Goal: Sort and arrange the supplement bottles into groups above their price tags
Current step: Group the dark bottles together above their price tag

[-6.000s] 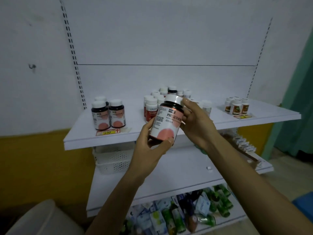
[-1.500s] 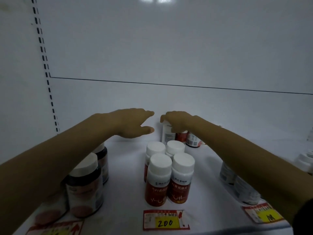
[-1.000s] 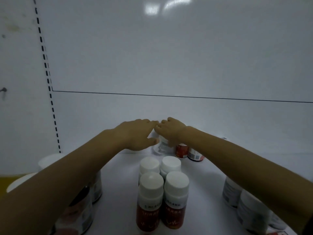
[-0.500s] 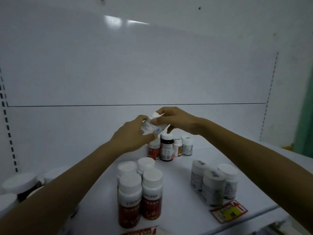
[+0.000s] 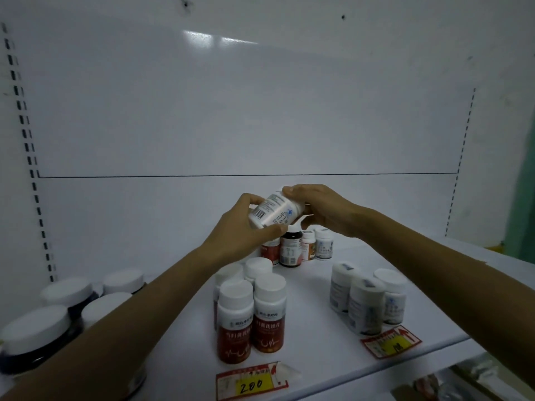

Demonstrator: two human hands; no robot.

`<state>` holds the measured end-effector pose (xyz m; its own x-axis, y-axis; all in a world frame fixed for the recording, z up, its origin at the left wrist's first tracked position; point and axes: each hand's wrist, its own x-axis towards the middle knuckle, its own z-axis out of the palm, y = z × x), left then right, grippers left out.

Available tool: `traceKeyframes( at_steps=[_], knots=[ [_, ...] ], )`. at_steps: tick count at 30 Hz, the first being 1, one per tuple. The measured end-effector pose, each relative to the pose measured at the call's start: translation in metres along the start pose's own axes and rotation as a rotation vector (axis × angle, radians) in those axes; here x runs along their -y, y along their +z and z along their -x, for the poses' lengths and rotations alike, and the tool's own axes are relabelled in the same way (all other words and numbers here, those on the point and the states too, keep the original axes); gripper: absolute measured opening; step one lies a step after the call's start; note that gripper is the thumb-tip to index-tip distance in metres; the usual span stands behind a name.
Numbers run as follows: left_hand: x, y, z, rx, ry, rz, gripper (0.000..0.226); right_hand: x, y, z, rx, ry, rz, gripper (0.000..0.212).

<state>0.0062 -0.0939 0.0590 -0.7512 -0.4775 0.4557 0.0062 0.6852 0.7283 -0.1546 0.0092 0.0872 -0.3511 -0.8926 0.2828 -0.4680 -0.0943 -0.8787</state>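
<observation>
Against a white shelf [image 5: 333, 328] backboard, left hand [image 5: 243, 235] and right hand [image 5: 321, 209] together grip a tilted white bottle [image 5: 273, 211] above the rear cluster; reading its label first should send it upright beside the matching white trio [image 5: 367, 299].

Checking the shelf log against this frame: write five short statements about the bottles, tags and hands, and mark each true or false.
1. Both hands hold one white plastic bottle with a barcode, tilted, above the shelf. True: left hand, right hand.
2. The yellow price tag reading 200 lies in front of the red-labelled white-capped bottles. True.
3. The held bottle stands upright on the white shelf. False: it is lifted and tilted.
4. The three white bottles on the right lie on their sides. False: they stand upright.
5. The left grip is empty. False: it is shut on the bottle.
</observation>
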Motion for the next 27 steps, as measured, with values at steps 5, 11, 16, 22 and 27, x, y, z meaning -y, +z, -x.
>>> traceKeyframes(
  at_steps=[5, 11, 16, 22, 27],
  knots=[
    [0.003, -0.011, 0.007, 0.029, -0.099, 0.198, 0.045, 0.001, 0.007, -0.004, 0.044, -0.011, -0.119, 0.038],
    [0.012, -0.019, 0.014, 0.091, -0.168, 0.296, 0.042, 0.0, 0.015, -0.012, 0.032, -0.001, -0.098, 0.028],
    [0.017, -0.023, 0.016, 0.105, -0.193, 0.324, 0.035, 0.001, 0.027, -0.019, -0.019, 0.09, 0.022, 0.049],
    [0.023, -0.027, 0.016, 0.099, -0.194, 0.282, 0.028, -0.002, 0.033, -0.025, -0.033, 0.11, 0.082, 0.057],
    [0.022, -0.022, 0.014, 0.035, -0.149, 0.248, 0.015, -0.003, 0.03, -0.024, -0.029, 0.097, 0.119, 0.062]
  ],
)
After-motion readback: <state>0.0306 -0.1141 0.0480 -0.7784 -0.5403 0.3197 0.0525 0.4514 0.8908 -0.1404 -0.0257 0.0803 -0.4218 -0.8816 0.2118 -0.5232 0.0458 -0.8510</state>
